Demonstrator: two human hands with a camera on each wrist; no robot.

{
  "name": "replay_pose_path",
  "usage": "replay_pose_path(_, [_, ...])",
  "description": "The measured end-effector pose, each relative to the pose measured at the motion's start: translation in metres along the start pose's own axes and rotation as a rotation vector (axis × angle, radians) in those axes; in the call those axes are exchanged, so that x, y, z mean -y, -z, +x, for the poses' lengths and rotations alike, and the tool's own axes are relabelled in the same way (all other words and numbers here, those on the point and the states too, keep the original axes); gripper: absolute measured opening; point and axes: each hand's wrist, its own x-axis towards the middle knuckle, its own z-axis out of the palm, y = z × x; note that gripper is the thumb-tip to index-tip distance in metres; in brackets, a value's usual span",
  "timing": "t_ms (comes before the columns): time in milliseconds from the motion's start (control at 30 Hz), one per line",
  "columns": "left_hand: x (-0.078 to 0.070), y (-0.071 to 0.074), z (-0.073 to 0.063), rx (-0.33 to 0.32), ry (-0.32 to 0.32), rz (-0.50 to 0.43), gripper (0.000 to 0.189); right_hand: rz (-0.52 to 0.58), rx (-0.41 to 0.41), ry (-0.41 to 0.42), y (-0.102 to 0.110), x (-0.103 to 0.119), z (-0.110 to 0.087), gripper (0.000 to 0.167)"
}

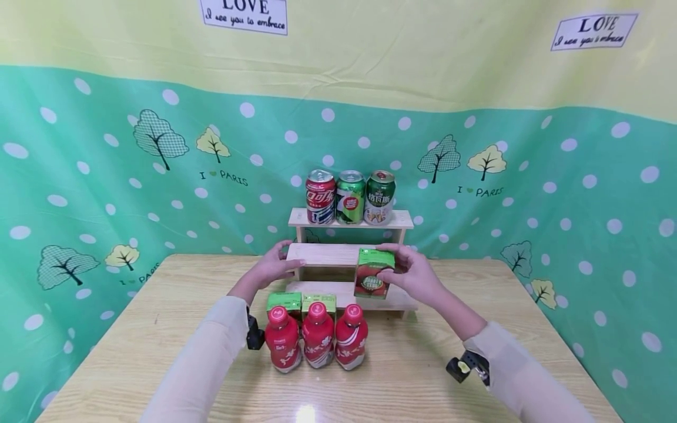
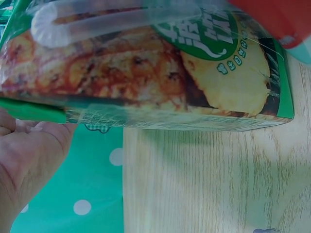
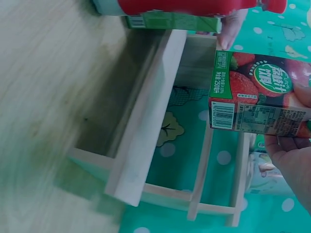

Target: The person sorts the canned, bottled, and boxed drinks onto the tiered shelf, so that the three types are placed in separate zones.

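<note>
My right hand (image 1: 415, 275) grips a strawberry juice carton (image 1: 366, 282), held upright in front of the right part of a three-tier wooden shelf (image 1: 322, 255). In the right wrist view, the strawberry carton (image 3: 243, 90) shows its barcode side, with fingers and thumb around its far end. My left hand (image 1: 271, 267) holds the left end of the middle tier, thumb toward the front and fingers toward the back. A juice carton with pineapple pictures (image 2: 121, 73) and a wrapped straw fills much of the left wrist view, apart from the left hand's grip.
Three drink cans, red (image 1: 320, 200), green (image 1: 350, 200) and dark green-and-white (image 1: 379, 200), stand on the top tier. Before the shelf, three red bottles (image 1: 318, 341) stand on the wooden table (image 1: 412, 376), with two cartons (image 1: 319, 301) behind them. A patterned cloth (image 1: 338, 129) hangs behind.
</note>
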Motion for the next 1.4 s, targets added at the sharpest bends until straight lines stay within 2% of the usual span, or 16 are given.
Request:
replay_pose_path(100, [0.001, 0.000, 0.000, 0.000, 0.003, -0.002, 0.080, 0.006, -0.011, 0.003, -0.001, 0.004, 0.007, 0.049])
replay_pose_path(467, [0.001, 0.000, -0.003, 0.001, 0.014, -0.002, 0.080, 0.043, -0.055, -0.063, -0.010, 0.013, 0.034, 0.048])
replay_pose_path(833, [0.006, 0.001, 0.002, 0.002, 0.007, 0.013, 0.084, 0.083, -0.077, -0.014, -0.026, 0.017, 0.062, 0.047])
replay_pose_path(1067, [0.002, 0.001, -0.001, 0.010, 0.007, -0.013, 0.082, 0.107, -0.082, 0.018, -0.036, 0.021, 0.077, 0.047])
replay_pose_path(1400, [0.002, 0.002, 0.001, 0.014, 0.003, -0.032, 0.081, 0.139, -0.085, 0.044, -0.051, 0.025, 0.095, 0.047])
